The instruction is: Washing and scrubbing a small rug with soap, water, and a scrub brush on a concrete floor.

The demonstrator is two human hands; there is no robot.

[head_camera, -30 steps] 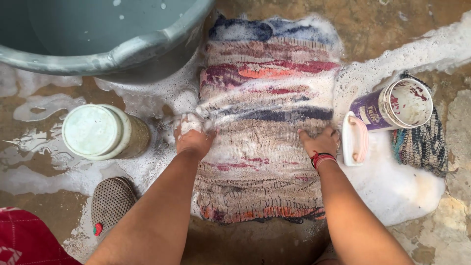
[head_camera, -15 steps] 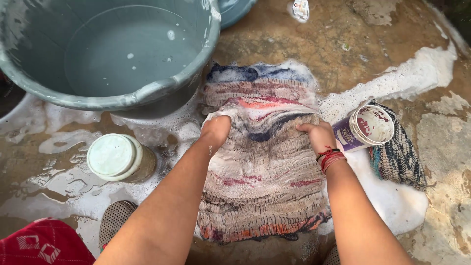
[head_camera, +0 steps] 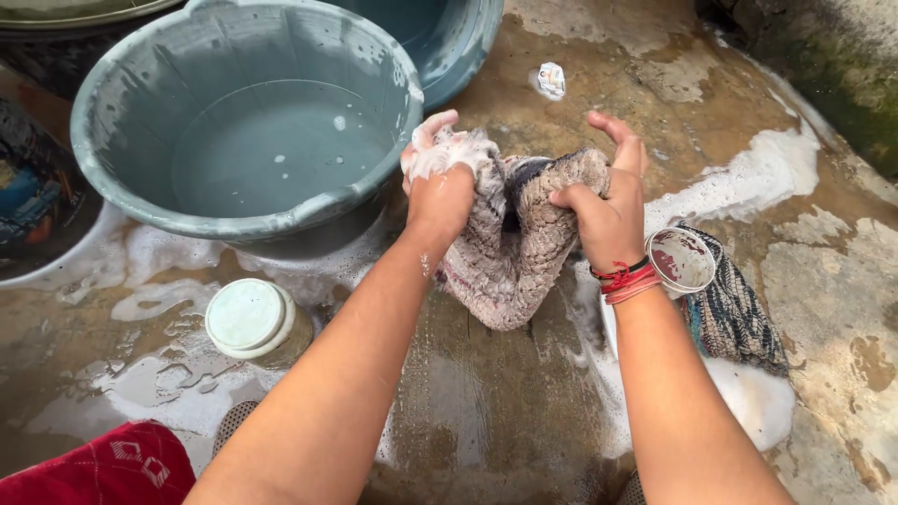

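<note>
Gripping the soapy woven rug (head_camera: 510,248) bunched and lifted off the wet floor (head_camera: 496,393) beside the grey basin (head_camera: 253,140), left hand (head_camera: 440,192) clenched, right hand (head_camera: 608,210) pinching with fingers partly splayed, the lifting step appears underway; next likely demands firm two-handed support.

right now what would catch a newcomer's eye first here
In the middle, the left hand and right hand hold a soapy, bunched woven rug lifted off the wet floor. Behind it to the left stands a big grey-green tub of water, and white foam streaks the ground on the right.
</note>
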